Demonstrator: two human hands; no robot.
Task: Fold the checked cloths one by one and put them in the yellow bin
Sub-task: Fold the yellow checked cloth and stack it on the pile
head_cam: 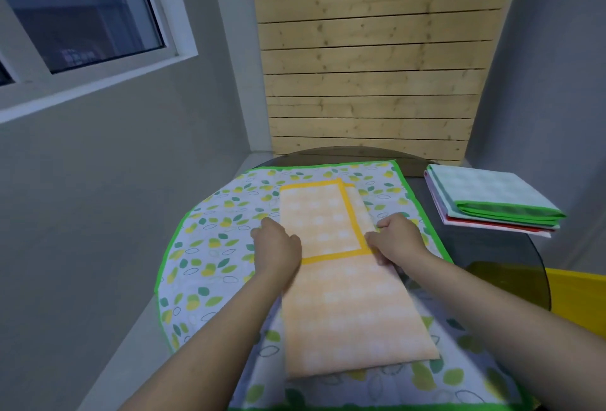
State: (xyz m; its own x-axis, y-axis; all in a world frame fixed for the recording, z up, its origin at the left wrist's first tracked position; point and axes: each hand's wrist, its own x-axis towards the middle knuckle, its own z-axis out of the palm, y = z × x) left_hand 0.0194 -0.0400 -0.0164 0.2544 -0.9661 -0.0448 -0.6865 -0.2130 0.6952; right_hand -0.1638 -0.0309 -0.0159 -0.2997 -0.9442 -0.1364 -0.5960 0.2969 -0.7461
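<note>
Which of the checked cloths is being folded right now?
The orange checked cloth with the yellow border, lying on the leaf-print mat under both hands. The green-bordered cloth and the red-edged one beneath it sit untouched, stacked at the right.

The cloth [341,296] at centre was pale orange with white checks and a yellow border. The mat [213,246] under it was white with green and yellow leaves, edged bright green. At two o'clock, the stack [492,197] showed mint checks, green trim, red beneath. At four o'clock, the bin [580,299] was yellow.
</note>
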